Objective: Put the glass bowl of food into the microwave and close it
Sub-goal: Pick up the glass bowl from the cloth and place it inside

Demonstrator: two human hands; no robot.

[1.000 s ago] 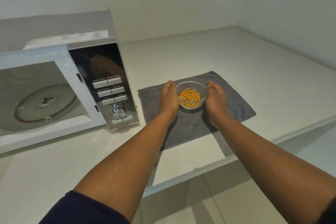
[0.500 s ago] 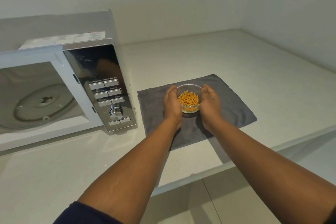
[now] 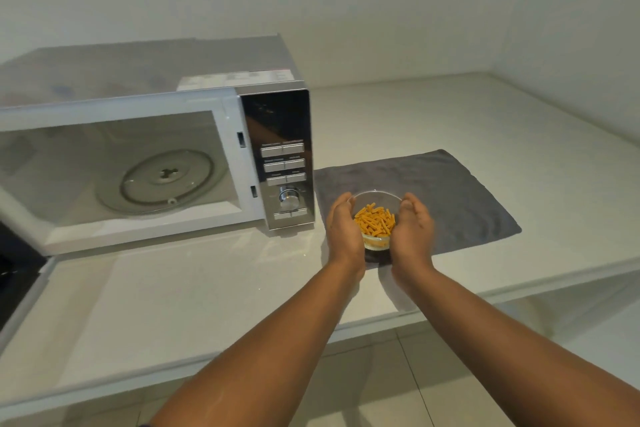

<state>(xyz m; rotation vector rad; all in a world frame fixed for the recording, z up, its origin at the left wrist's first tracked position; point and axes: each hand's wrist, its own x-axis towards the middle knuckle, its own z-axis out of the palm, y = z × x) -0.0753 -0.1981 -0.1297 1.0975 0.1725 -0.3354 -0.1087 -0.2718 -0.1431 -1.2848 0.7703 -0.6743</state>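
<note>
Above the grey cloth (image 3: 450, 191), left hand (image 3: 343, 229) and right hand (image 3: 414, 230) cup the glass bowl (image 3: 375, 218); tilting en route to the microwave (image 3: 156, 149) could spill food.

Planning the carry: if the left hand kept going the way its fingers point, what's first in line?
Judging loosely, the left hand points away over the grey cloth; beyond that only bare counter, then the wall.

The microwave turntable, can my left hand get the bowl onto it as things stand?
Probably yes: the microwave door is open, the turntable is bare, and nothing lies between it and the bowl.
</note>
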